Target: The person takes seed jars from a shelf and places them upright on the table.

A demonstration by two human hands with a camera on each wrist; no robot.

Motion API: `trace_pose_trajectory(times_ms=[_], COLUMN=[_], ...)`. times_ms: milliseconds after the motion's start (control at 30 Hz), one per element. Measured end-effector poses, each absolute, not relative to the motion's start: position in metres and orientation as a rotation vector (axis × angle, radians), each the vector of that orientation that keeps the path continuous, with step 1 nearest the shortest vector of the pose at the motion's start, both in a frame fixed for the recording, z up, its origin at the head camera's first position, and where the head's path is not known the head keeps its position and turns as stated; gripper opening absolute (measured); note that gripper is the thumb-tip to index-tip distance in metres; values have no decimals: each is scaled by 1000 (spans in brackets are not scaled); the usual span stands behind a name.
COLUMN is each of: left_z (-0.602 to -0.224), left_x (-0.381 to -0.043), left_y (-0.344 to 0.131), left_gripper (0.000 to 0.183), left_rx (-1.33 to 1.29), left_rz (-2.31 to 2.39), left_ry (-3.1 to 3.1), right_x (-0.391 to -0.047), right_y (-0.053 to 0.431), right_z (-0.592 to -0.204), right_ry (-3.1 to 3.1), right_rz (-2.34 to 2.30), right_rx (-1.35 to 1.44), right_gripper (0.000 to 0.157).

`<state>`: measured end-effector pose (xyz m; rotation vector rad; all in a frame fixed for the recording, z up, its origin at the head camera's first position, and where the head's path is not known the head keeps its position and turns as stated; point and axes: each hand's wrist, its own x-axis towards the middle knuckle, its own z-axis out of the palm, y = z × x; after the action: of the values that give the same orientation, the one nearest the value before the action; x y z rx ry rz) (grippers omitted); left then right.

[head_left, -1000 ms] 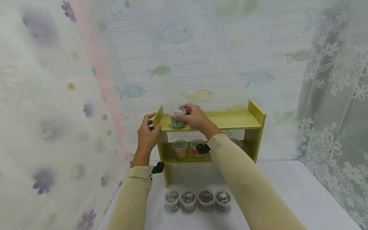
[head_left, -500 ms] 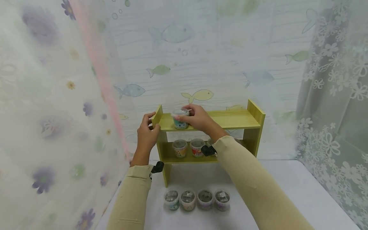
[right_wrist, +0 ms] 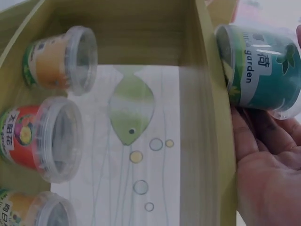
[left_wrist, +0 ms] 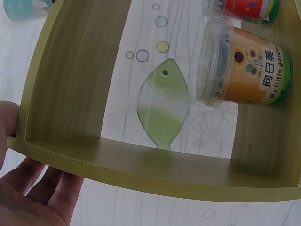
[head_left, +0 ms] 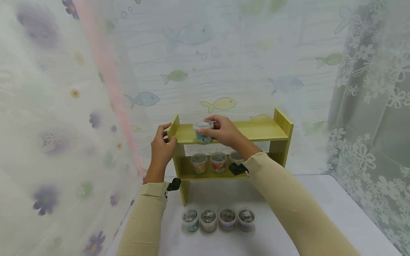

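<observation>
My right hand (head_left: pixel 225 132) holds a teal lidded plastic cup (head_left: pixel 200 138) at the front left of the top board, with thumb in front and fingers behind. In the right wrist view the teal cup's base (right_wrist: pixel 227 59) is close to the board's edge; I cannot tell whether it touches. My left hand (head_left: pixel 162 148) grips the left side panel of the small yellow-green wooden shelf (head_left: pixel 259 131). On the lower board stand an orange-labelled cup (head_left: pixel 199 164), a red-labelled cup (head_left: pixel 219 163) and another cup (head_left: pixel 236 156), partly hidden by my right arm.
Several lidded cups (head_left: pixel 227 220) stand in a row on the white table (head_left: pixel 307 202) before the shelf. Curtains with fish (head_left: pixel 222 103) hang behind, and flowered sheets (head_left: pixel 46 199) flank both sides. The shelf's right side panel (head_left: pixel 283 122) rises above its top board.
My right hand has shifted the teal cup slightly to the right along the top board, away from the left panel. My left hand keeps its grip on the shelf.
</observation>
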<state>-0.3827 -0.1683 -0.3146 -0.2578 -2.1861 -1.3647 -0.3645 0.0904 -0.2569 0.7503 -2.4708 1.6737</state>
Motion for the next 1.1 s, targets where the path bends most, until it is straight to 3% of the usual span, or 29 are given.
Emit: trace_pose_trajectory(times_ms=[1100], left_z=[-314], left_x=[-378], left_y=[-169], left_gripper=[54], left_rx=[-222], left_rz=[-1356], left_ry=[-2201], right_x=[-327], right_y=[144], right_z=[-263], right_ry=[-2461], right_rz=[1457], right_rx=[749], right_gripper=[66])
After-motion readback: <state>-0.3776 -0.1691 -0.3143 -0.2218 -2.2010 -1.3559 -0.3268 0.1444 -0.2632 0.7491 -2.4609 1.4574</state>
